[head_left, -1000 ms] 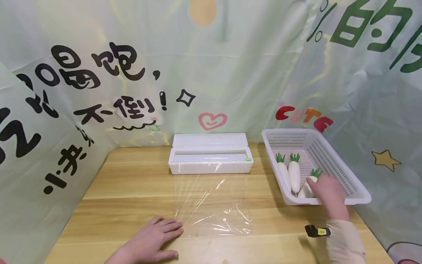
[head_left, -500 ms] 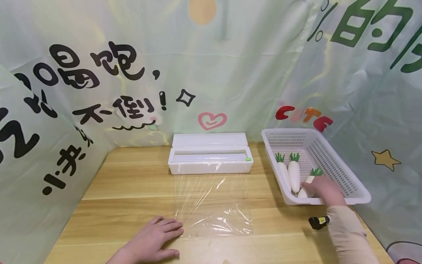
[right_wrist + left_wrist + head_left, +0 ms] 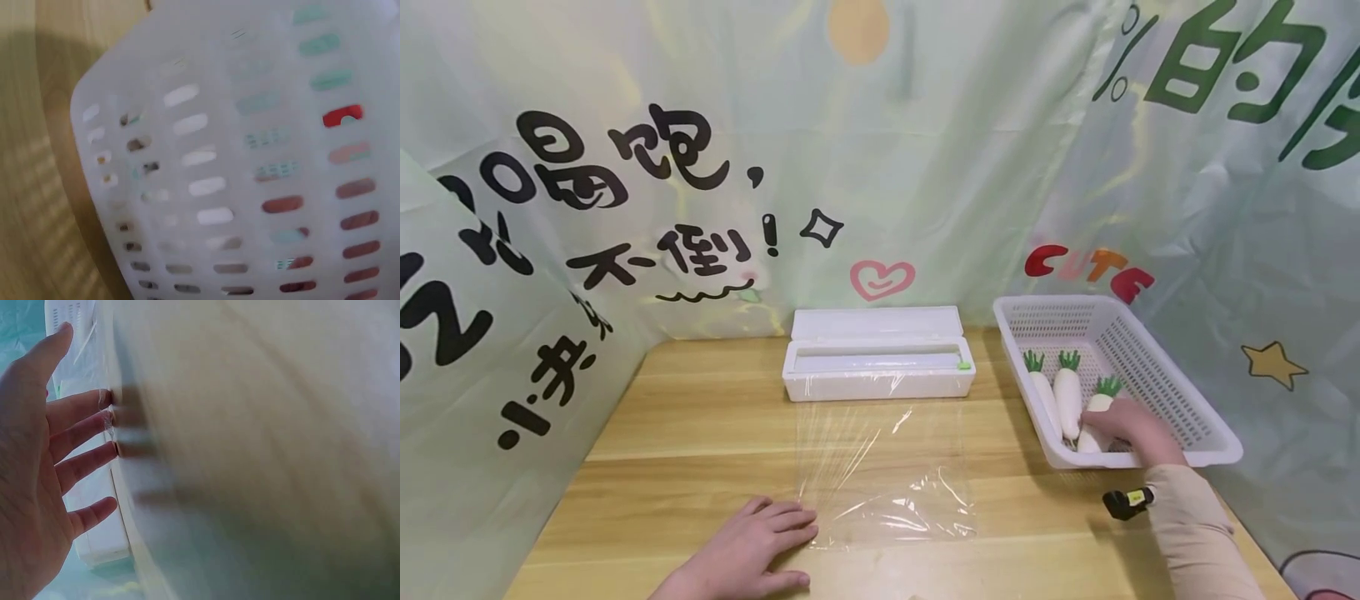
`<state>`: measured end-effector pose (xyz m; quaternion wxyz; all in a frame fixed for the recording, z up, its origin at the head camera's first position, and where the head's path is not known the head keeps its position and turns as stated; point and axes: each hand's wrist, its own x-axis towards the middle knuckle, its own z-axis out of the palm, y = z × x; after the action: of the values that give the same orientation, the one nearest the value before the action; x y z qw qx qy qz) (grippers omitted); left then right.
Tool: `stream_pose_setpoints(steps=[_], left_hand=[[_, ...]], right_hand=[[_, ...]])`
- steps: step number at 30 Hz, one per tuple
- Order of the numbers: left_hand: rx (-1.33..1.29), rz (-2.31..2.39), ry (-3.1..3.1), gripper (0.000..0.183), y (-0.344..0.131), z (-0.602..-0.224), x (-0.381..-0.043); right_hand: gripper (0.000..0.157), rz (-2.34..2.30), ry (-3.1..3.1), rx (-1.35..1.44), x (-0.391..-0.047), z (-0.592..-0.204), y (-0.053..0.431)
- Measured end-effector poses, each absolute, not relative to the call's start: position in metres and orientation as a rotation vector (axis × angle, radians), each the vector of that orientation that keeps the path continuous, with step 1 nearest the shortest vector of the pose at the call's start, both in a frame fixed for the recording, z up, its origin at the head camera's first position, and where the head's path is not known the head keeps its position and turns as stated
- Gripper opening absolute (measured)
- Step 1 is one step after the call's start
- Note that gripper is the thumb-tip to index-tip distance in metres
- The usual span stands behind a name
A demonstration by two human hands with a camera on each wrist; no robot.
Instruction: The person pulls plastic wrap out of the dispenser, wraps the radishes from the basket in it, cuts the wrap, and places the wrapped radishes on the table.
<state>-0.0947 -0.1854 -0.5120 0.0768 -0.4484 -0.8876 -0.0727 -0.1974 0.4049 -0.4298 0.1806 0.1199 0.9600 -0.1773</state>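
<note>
My left hand (image 3: 748, 542) rests low on the table, fingers straight and spread, with fingertips at the left edge of a sheet of clear cling film (image 3: 887, 492). In the left wrist view the film clings at the fingertips of that hand (image 3: 37, 462). From a white film dispenser box (image 3: 880, 385), lid raised, the sheet runs toward me. My right hand (image 3: 1138, 429) reaches into the white basket (image 3: 1213, 457) and grips a white radish (image 3: 1099, 402) with green leaf stubs. In the right wrist view the slotted basket wall (image 3: 206, 81) mostly hides this hand.
Two more white radishes lie left of the gripped one, a middle radish (image 3: 1067, 404) and an outer radish (image 3: 1045, 400). A small black device (image 3: 1127, 503) sits at the right cuff. A printed cloth (image 3: 925, 167) hangs behind the wooden table (image 3: 700, 417).
My right hand has shifted slightly left and its fingers have closed round the radish, which now lies more in line with the others. The left hand has stayed in place.
</note>
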Motion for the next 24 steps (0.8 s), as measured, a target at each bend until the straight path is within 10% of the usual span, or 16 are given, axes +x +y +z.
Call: stream_pose_setpoints(steps=[16, 24], left_hand=[[-1.346, -0.220, -2.626, 0.053, -0.1852, -0.5119, -0.0945], [-1.353, -0.225, -2.624, 0.052, -0.1851, -0.5119, -0.0950]], right_hand=[[0.088, -0.629, 3.020, 0.294, -0.2031, -0.4381, 0.4025], [0.070, -0.459, 3.299, 0.141, -0.2059, -0.4402, 0.3998]])
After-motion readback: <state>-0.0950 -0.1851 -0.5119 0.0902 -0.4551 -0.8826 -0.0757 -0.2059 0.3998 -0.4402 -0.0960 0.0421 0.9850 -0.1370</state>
